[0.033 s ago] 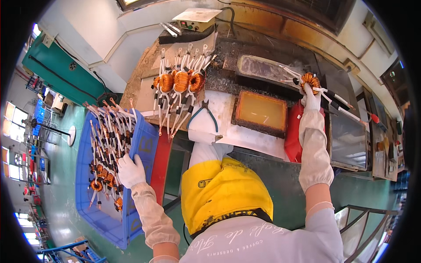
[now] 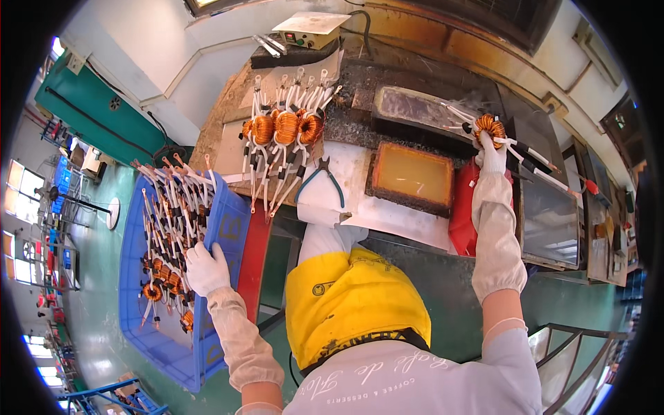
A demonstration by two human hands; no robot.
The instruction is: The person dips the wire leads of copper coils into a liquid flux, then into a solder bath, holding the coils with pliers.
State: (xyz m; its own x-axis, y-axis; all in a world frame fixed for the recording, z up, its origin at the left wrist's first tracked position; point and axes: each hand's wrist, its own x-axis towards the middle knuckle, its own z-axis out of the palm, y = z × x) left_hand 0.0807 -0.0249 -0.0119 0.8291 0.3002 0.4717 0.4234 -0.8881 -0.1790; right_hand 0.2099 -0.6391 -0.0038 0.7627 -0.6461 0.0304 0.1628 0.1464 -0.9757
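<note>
A toroidal coil [image 2: 490, 130] of copper-coloured wire with white-sleeved leads is held in my gloved right hand [image 2: 492, 159]. Its leads reach left over the long dark-walled tray [image 2: 415, 111] and right past the bench's dark plates. My gloved left hand [image 2: 206, 270] lies on the near-side rim of a blue crate [image 2: 232, 232], thumb and fingers apart. Inside the crate are many similar coils [image 2: 162, 277], their white leads pointing up and away. Three more coils [image 2: 285, 129] lie side by side on the bench, leads spread both ways.
Pliers [image 2: 322, 183] with teal handles lie on white paper, left of a square pan [image 2: 413, 178] of amber material. A red container [image 2: 463, 225] stands below my right hand. At the back left is a control box [image 2: 308, 36]. A metal frame [image 2: 581, 339] stands at the lower right.
</note>
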